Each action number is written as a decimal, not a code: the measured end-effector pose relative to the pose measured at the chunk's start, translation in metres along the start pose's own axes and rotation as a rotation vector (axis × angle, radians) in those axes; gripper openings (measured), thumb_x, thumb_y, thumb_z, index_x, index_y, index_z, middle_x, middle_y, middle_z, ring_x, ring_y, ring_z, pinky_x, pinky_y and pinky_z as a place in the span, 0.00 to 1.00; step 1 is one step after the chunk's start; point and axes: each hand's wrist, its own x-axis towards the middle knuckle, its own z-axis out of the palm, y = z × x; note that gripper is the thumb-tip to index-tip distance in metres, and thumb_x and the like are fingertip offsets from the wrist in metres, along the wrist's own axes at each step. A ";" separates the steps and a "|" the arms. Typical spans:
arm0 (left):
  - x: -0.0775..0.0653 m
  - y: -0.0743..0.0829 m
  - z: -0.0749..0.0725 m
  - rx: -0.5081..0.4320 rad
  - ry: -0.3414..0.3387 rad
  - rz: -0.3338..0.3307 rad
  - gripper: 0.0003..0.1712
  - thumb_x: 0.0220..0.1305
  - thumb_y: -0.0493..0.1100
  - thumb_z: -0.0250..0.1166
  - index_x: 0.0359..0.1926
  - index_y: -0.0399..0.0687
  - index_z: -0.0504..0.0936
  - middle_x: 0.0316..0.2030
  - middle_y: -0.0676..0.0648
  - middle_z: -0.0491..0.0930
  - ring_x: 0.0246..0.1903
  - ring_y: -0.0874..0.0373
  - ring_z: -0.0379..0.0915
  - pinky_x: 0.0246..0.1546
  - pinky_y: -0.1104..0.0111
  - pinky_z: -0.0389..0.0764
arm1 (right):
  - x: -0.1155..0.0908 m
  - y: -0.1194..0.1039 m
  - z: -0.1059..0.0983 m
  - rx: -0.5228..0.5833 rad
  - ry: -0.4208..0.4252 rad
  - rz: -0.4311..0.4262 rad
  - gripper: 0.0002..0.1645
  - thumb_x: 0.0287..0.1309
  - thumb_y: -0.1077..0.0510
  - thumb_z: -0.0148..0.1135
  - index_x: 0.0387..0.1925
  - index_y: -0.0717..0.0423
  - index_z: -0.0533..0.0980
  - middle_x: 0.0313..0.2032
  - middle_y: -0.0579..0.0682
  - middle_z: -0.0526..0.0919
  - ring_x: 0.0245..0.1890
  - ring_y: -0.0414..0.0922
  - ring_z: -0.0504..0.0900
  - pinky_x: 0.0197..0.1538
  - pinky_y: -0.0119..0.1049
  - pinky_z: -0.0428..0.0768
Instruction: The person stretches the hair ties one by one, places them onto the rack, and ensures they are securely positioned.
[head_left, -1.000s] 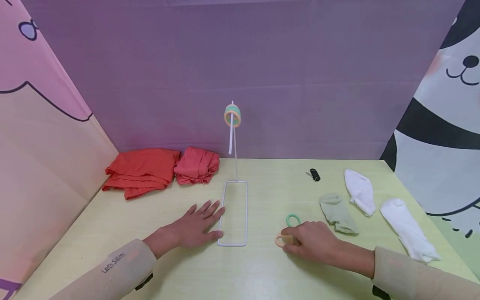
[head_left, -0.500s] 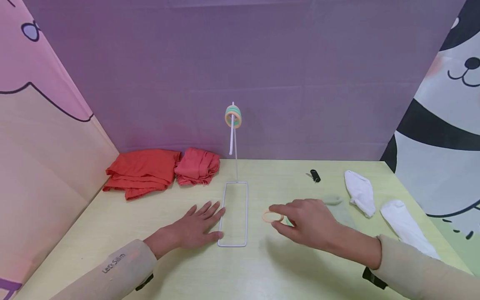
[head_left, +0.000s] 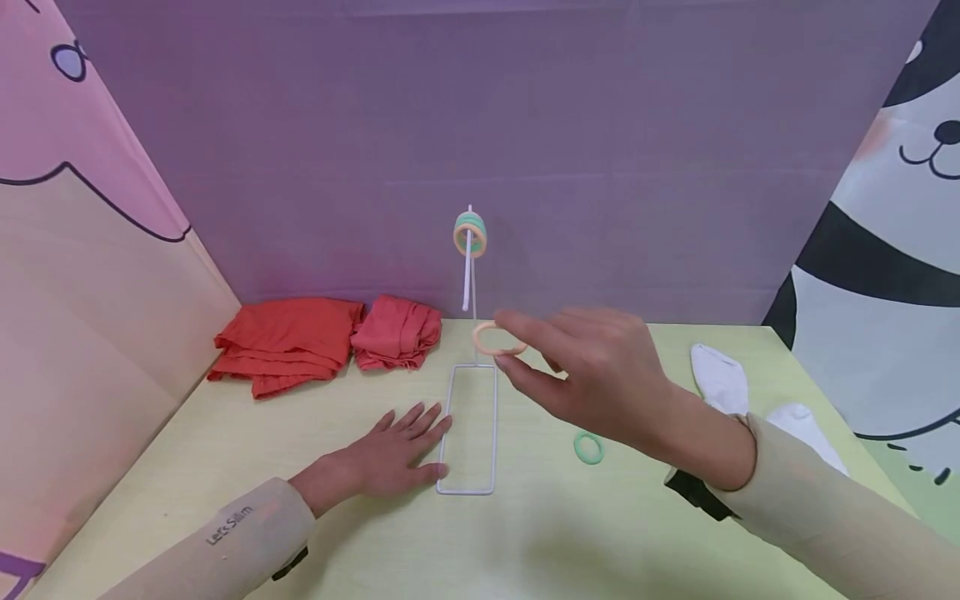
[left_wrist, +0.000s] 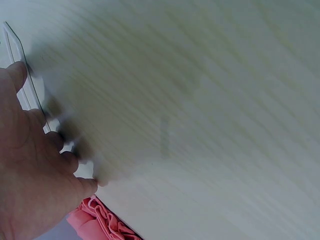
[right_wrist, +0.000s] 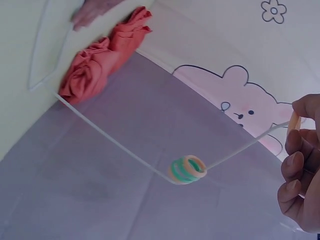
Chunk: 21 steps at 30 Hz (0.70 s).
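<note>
My right hand point(head_left: 592, 367) pinches an orange ring point(head_left: 486, 350) between thumb and forefinger, held in the air near the tip of the stand's arm. In the right wrist view the ring point(right_wrist: 294, 122) appears edge-on beside the end of the white rod point(right_wrist: 240, 148); whether it encircles the rod I cannot tell. The white wire stand point(head_left: 494, 429) has a rectangular base and an upper arm carrying several green and orange rings point(head_left: 470, 235). My left hand point(head_left: 393, 454) lies flat with fingers spread, touching the base's left side. One green ring point(head_left: 588, 447) lies on the table below my right forearm.
Two folded red cloths point(head_left: 288, 346) point(head_left: 396, 332) lie at the back left. White socks point(head_left: 718, 377) point(head_left: 806, 433) lie at the right, partly behind my right arm. A purple curtain point(head_left: 337, 167) hangs behind the table.
My right hand has lifted the orange ring off the table and carried it up and left toward the stand's arm. The green ring stays behind. My left hand has not moved.
</note>
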 end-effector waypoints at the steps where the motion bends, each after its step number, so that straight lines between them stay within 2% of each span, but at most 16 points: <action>1: 0.000 0.000 0.000 -0.001 0.000 -0.001 0.46 0.72 0.71 0.46 0.80 0.58 0.47 0.81 0.48 0.41 0.80 0.44 0.32 0.76 0.39 0.41 | 0.005 -0.001 0.000 -0.006 0.007 0.001 0.16 0.57 0.50 0.70 0.47 0.49 0.84 0.19 0.40 0.81 0.14 0.38 0.69 0.17 0.32 0.64; 9: 0.000 0.000 0.000 -0.009 0.001 0.003 0.45 0.72 0.71 0.47 0.80 0.58 0.47 0.81 0.48 0.41 0.80 0.44 0.32 0.76 0.39 0.41 | 0.025 0.003 0.015 -0.074 0.053 -0.013 0.15 0.58 0.51 0.69 0.48 0.47 0.84 0.16 0.42 0.78 0.14 0.40 0.66 0.16 0.32 0.59; 16: -0.002 0.000 -0.001 -0.015 0.000 0.013 0.46 0.72 0.70 0.47 0.80 0.55 0.48 0.81 0.46 0.41 0.80 0.42 0.33 0.75 0.38 0.42 | 0.027 0.020 0.036 -0.153 0.066 -0.037 0.13 0.57 0.54 0.69 0.45 0.48 0.83 0.13 0.43 0.73 0.12 0.41 0.65 0.16 0.32 0.58; 21: -0.003 0.000 -0.002 -0.018 -0.002 0.012 0.46 0.72 0.70 0.47 0.80 0.55 0.48 0.81 0.46 0.42 0.80 0.42 0.33 0.75 0.38 0.42 | 0.028 0.032 0.048 -0.215 0.060 -0.024 0.11 0.58 0.55 0.68 0.44 0.48 0.84 0.11 0.44 0.70 0.12 0.42 0.64 0.15 0.34 0.57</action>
